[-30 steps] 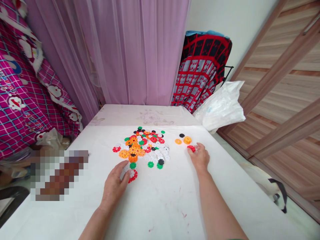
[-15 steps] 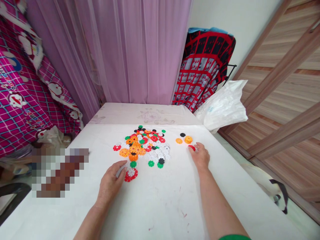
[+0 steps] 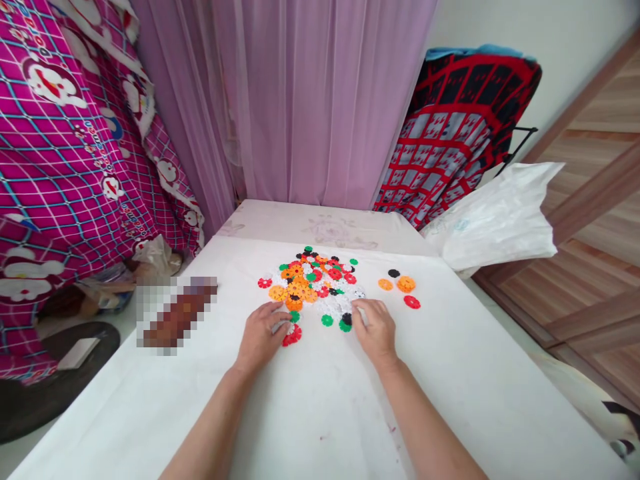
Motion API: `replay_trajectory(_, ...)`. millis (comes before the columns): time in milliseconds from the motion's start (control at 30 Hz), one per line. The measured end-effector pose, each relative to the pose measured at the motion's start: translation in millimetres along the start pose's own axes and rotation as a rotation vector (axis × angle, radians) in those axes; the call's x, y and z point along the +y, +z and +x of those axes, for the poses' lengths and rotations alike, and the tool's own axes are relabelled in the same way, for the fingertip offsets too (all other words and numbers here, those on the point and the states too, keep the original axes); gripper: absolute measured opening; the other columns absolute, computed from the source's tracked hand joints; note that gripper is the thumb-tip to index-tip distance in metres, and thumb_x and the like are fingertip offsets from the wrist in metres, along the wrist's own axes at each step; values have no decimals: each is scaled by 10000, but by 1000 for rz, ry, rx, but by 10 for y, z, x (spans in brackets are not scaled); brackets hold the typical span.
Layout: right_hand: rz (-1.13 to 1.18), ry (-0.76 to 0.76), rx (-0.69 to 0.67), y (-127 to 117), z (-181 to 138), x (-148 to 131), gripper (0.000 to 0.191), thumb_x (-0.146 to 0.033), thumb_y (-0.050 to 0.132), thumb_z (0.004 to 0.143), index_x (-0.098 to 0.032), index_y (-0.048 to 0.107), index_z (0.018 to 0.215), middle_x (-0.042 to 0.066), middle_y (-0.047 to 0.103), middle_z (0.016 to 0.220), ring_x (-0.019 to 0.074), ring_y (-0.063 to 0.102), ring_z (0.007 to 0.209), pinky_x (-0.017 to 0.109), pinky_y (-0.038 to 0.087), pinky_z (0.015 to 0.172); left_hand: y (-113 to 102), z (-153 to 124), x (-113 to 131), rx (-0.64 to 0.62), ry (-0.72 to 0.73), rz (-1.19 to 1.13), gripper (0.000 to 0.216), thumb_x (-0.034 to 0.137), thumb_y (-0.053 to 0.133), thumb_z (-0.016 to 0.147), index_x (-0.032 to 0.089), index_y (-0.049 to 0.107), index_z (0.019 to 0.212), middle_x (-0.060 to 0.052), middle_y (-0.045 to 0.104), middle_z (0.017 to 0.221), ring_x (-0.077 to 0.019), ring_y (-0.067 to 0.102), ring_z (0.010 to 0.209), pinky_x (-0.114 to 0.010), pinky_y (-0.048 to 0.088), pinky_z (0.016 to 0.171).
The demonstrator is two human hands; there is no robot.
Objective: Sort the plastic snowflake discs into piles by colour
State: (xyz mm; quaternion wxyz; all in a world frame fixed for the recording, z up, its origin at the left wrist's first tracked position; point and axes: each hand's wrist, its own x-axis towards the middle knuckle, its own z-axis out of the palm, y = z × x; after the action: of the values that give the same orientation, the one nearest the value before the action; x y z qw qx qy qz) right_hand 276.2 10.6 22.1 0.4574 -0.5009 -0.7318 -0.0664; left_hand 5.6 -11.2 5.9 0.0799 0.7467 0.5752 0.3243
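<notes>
A mixed heap of snowflake discs (image 3: 299, 287) in orange, red, white, green and black lies on the white-covered table (image 3: 320, 400). My left hand (image 3: 261, 337) is at the heap's near left side, thumb and fingers apart around nothing I can see. Just beside its thumb is a red disc (image 3: 295, 335) with a white one on it. My right hand (image 3: 376, 331) is at the heap's right edge, its fingers loosely bent and apart, close to a black disc (image 3: 347, 319). Farther right lie a red disc (image 3: 412, 303), orange discs (image 3: 407, 284) and a black disc (image 3: 394, 273).
A white plastic bag (image 3: 500, 220) hangs at the table's far right corner. Purple curtains (image 3: 320, 100) stand behind the table. A blurred-out item (image 3: 180, 313) lies near the left edge. A dark round stool (image 3: 60, 380) is on the left.
My right hand has let go of the red disc beside the orange ones and moved left to the heap. My left hand remains by the red and white discs. The camera view has shifted left.
</notes>
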Motion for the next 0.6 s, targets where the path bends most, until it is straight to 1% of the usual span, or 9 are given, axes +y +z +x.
replay_trajectory(100, 137, -131, -225, 151, -54, -455, 153, -180, 505, 864, -226, 647, 895, 31, 692, 850, 183, 584, 823, 319, 460, 785, 2, 11, -31, 39, -49, 16, 203, 252, 557, 827, 269, 743, 909, -40, 703, 1145, -240, 621, 1102, -435, 491, 978)
replay_trajectory(200, 224, -143, -375, 275, -102, -711, 146, -161, 591, 799, -227, 640, 920, 24, 695, 879, 185, 590, 860, 316, 465, 809, -19, 8, -61, 78, -92, 47, 224, 249, 530, 835, 256, 738, 918, -44, 711, 1128, -250, 620, 1098, -447, 483, 986)
replay_trajectory(300, 218, -90, -455, 346, -111, -796, 208, -188, 663, 746, -225, 638, 949, 33, 696, 917, 204, 596, 904, 333, 470, 830, -49, 3, -79, 91, -122, 86, 241, 257, 509, 846, 256, 734, 933, -46, 712, 1128, -260, 617, 1099, -464, 480, 983)
replay_trajectory(400, 206, -69, -514, 372, -101, -822, 243, -209, 692, 729, -221, 632, 964, 39, 696, 951, 215, 598, 923, 347, 466, 844, -74, 0, -76, 82, -141, 112, 253, 267, 491, 861, 250, 731, 942, -51, 711, 1134, -268, 614, 1099, -468, 479, 977)
replay_trajectory(500, 206, -43, -547, 393, -95, -850, 259, -197, 681, 732, -228, 623, 982, 32, 694, 968, 212, 598, 938, 345, 460, 858, -85, -1, -59, 66, -155, 130, 259, 268, 481, 868, 245, 725, 951, -50, 708, 1144, -274, 605, 1115, -469, 472, 981)
replay_trajectory(600, 177, 20, -562, 430, -100, -879, 328, -197, 680, 708, -224, 607, 1027, 37, 692, 978, 218, 602, 937, 350, 463, 853, -85, -2, -45, 55, -167, 144, 260, 269, 478, 870, 243, 720, 961, -44, 706, 1152, -276, 596, 1131, -468, 464, 990)
